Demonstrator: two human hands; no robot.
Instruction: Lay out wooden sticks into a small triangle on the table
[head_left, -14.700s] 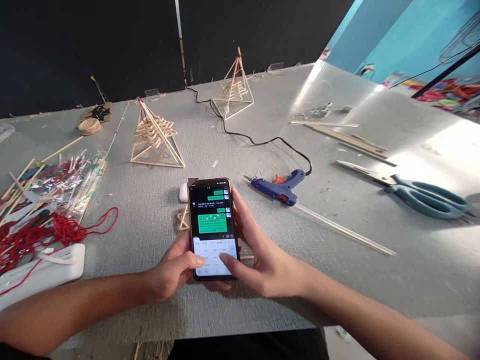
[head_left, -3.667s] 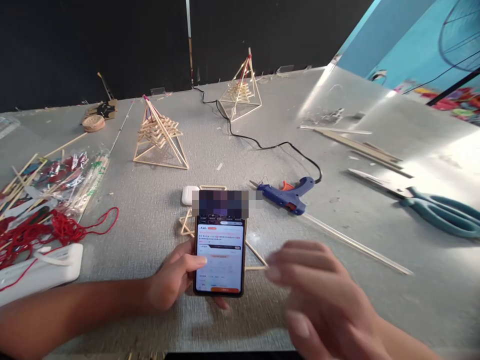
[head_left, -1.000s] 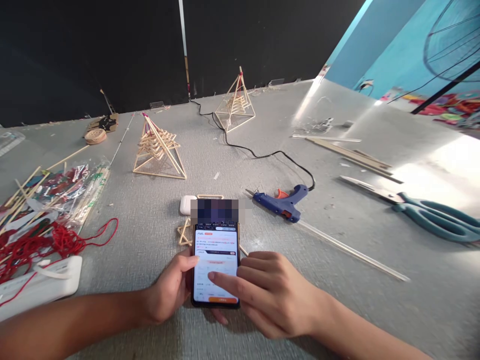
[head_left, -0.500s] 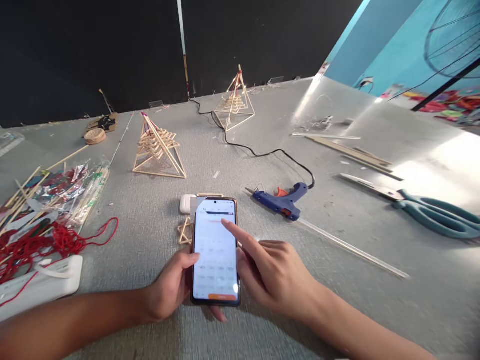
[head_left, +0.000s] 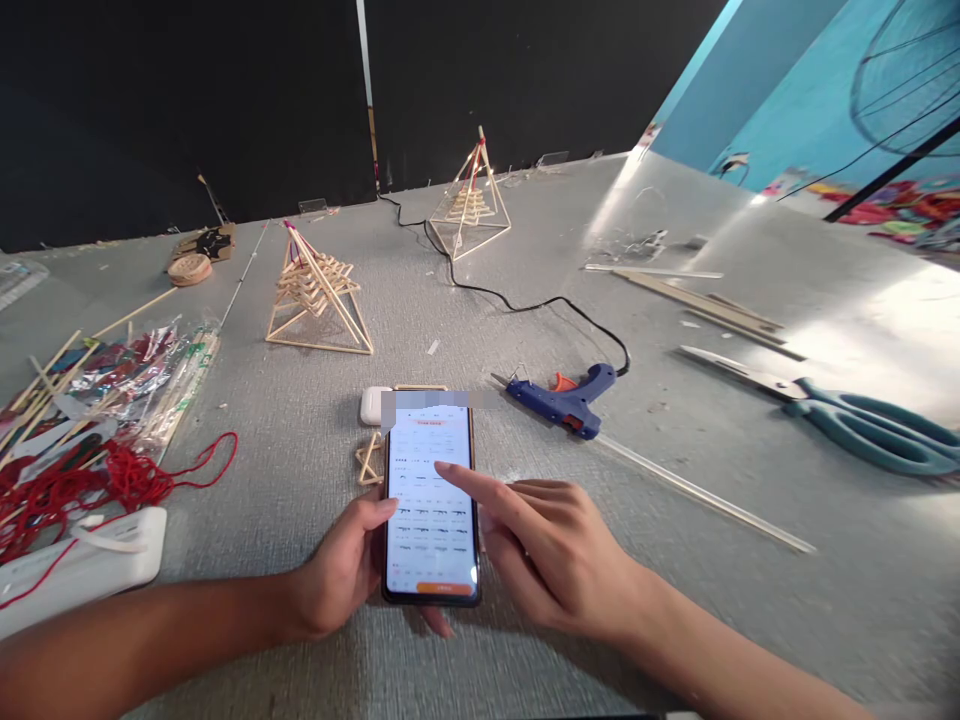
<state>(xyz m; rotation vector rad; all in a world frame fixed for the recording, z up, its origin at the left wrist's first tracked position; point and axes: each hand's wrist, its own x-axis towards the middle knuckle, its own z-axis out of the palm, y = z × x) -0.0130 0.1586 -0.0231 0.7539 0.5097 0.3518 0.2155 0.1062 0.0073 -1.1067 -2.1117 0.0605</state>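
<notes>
Phone lies screen-up above the worktop, clamped in the left hand, thumb at its near side edge and other fingers beneath. A steady grip and light fingertip strokes best suit browsing the lit screen. The right hand, partly open, points an index finger at the display, thumb apart from it, other fingers curled; whether the fingertip makes contact cannot be told. A blue glue gun rests nearby.

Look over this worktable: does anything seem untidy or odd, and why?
Red yarn lies in a loose tangle at the left, a strand trailing over the white box, so it looks untidy.
</notes>
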